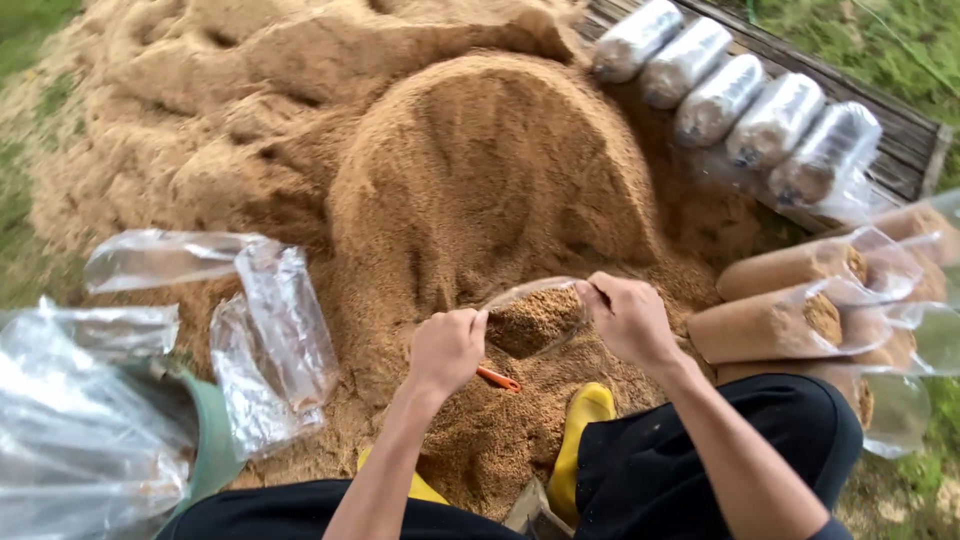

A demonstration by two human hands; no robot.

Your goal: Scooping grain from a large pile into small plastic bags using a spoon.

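Down at the foot of the tan sawdust heap [480,190], my left hand [447,347] and right hand [630,318] pinch the rim of a thin clear plastic bag [535,318], part-filled. Floppy, slippery stuff that probably sags, so gripping opposite edges feels safest.

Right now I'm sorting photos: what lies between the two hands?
In the head view, the open mouth of a clear plastic bag partly filled with sawdust spans the gap between the left hand and right hand; both grip its rim.
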